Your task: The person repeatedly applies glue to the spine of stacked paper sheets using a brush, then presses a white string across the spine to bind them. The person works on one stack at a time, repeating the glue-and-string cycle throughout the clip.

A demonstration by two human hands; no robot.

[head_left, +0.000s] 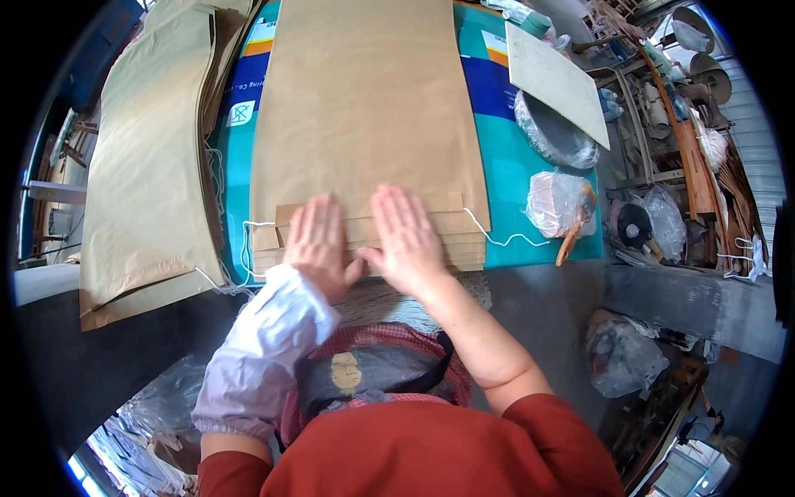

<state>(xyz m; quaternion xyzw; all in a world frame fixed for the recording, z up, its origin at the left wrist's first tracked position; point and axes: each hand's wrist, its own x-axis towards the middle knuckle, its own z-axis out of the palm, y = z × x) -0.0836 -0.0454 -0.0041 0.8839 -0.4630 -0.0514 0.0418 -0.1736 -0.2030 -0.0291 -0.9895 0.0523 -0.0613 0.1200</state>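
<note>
Where brown paper (pixel 364 116) lies layered, we rest left hand (pixel 319 247), right hand (pixel 407 247) flat.
Fingers straight, close together.

Brown paper bags (pixel 364 108), teal covering (pixel 513 199), rust-red shirt (pixel 439 451), red-checked cloth (pixel 364 335)

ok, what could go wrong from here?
1. The left hand and right hand lie flat on the brown paper; a sideways push might skew its staggered edges.
2. The right-side white string trails loose and could snag.
3. The wooden handle sits at the front edge of the table; a knock might send it off.
</note>
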